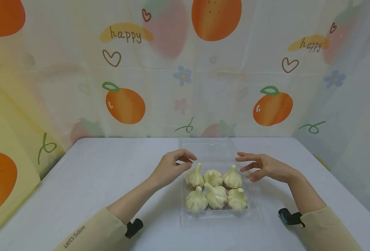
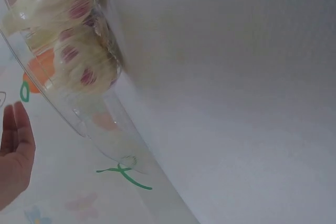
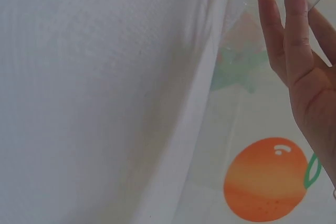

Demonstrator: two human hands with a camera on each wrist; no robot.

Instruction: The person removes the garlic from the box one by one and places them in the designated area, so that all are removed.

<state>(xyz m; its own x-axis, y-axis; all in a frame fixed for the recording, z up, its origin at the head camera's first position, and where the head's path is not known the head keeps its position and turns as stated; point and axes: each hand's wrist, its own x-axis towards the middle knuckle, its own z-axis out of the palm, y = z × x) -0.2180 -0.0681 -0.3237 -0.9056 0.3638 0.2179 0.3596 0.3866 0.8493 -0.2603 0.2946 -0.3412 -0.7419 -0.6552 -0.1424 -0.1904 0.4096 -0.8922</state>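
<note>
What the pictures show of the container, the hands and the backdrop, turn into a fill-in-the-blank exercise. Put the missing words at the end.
1. The clear plastic container holds a total of ____ garlic bulbs.
2. The garlic bulbs are arranged in ____ rows of three.
3. The number of garlic bulbs held by the left hand and the right hand together is ____.
4. The word printed twice on the backdrop is "____".

Missing words: six; two; zero; happy.

White table (image 1: 119,164); behind it, a cloth backdrop (image 1: 216,104) printed with oranges (image 1: 125,106)
</note>
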